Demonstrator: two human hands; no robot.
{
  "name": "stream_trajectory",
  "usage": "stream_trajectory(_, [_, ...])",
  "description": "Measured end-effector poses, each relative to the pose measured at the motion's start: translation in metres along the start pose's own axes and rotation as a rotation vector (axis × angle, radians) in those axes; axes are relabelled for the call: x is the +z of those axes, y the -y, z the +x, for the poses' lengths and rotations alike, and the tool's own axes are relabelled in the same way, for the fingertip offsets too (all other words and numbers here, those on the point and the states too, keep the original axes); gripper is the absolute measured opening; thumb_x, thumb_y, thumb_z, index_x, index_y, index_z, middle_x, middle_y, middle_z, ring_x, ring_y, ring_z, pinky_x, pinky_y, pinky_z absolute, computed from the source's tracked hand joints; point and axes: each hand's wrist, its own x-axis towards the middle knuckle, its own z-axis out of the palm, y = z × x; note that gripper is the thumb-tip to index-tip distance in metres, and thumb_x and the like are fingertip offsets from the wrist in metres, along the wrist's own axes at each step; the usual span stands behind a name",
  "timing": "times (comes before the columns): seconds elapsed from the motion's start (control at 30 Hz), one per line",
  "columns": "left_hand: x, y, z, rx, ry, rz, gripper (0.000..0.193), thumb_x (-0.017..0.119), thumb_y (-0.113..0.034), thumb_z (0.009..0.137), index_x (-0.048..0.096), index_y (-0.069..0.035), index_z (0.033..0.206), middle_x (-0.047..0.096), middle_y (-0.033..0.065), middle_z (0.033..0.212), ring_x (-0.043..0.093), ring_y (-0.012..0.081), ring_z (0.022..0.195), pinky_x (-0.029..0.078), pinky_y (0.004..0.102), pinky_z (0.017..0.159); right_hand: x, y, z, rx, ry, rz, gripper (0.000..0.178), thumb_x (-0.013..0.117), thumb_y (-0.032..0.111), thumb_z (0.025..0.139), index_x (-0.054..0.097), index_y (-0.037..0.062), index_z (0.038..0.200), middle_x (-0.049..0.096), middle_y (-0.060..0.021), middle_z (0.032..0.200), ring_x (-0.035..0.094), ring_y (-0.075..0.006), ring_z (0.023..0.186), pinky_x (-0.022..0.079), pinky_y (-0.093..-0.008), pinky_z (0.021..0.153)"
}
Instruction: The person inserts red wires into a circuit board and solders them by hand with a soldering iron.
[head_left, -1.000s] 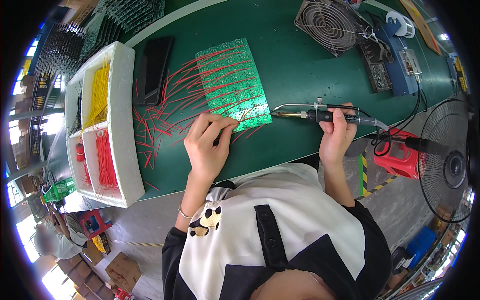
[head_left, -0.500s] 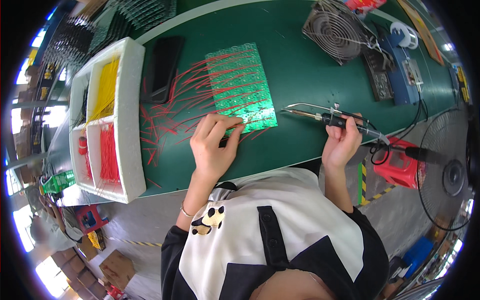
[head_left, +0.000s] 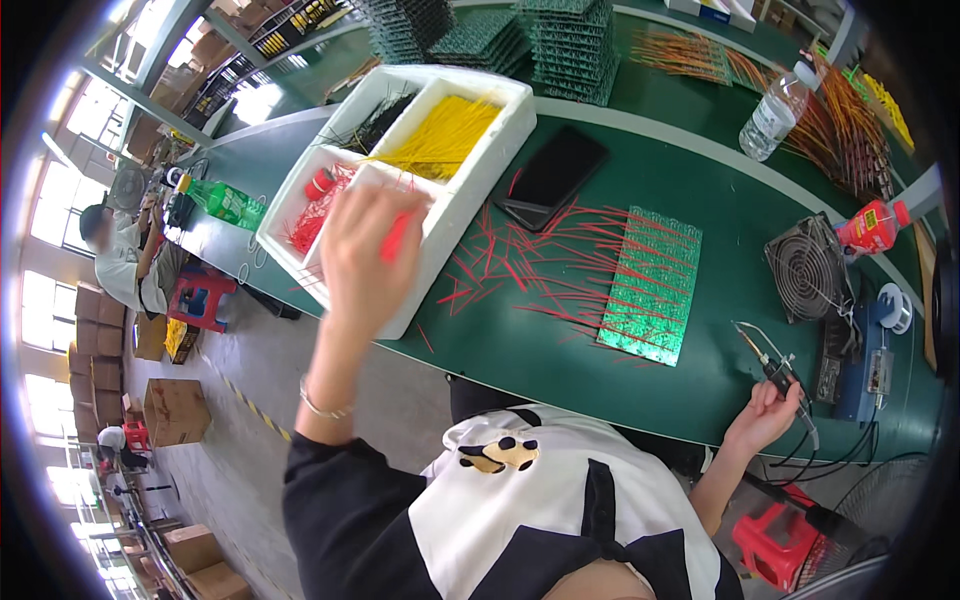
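My left hand (head_left: 366,258) is over the white foam box (head_left: 468,190), above the compartment with red wires (head_left: 401,236). Its fingers are smeared by motion and hide part of that compartment, so any grip is unclear. At the right, my right hand (head_left: 764,414) is closed around a soldering iron (head_left: 776,371) with a thin curved metal tube along its tip. Between the hands lies a green circuit board (head_left: 652,290), with rows of red wires sticking out past its left edge. Loose red wires (head_left: 490,255) are scattered between box and board.
A black phone (head_left: 556,175) lies beside the box. Yellow wires (head_left: 445,135) fill another compartment. A fan (head_left: 803,277), a solder spool (head_left: 893,308) and a red-labelled bottle (head_left: 872,228) stand right. Behind are a clear bottle (head_left: 775,115) and stacked boards (head_left: 570,50).
My left hand has left the circuit board and moved left to the foam box. The view has turned left. My right hand still grips the soldering iron, now farther from the board.
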Motion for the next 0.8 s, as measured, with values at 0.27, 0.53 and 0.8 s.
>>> stream_trajectory(0.27, [0.093,0.137,0.077,-0.275,0.496,0.092,0.021,0.059,-0.023,0.074,0.064,-0.009,0.088,0.064,0.0106,0.091,0.059,0.0295,0.088,0.046,0.0376,0.077,0.004,-0.008,-0.008,-0.066,-0.034,-0.030,0.018,0.042,0.019,0.092,0.048,0.0030,0.087,0.033,0.0029,0.054,0.026,-0.0040,0.046,0.020,-0.0207,0.045])
stream_trajectory(0.53, [0.137,0.213,0.105,-0.368,0.276,0.054,0.025,0.063,-0.028,0.069,0.065,-0.007,0.082,0.065,0.0137,0.082,0.062,0.0283,0.081,0.048,0.0365,0.073,0.004,-0.009,-0.009,-0.099,-0.041,-0.066,0.018,0.044,0.020,0.092,0.048,0.0041,0.085,0.033,0.0031,0.054,0.027,-0.0034,0.045,0.020,-0.0202,0.043])
stream_trajectory(0.8, [0.150,0.171,0.081,-0.275,0.521,-0.234,0.024,0.072,-0.019,0.067,0.064,-0.001,0.080,0.063,0.0088,0.071,0.058,0.0157,0.066,0.046,0.0284,0.064,0.002,-0.012,-0.006,-0.086,-0.039,-0.108,0.018,0.044,0.021,0.092,0.049,0.0039,0.088,0.033,0.0033,0.053,0.026,-0.0031,0.045,0.019,-0.0202,0.043])
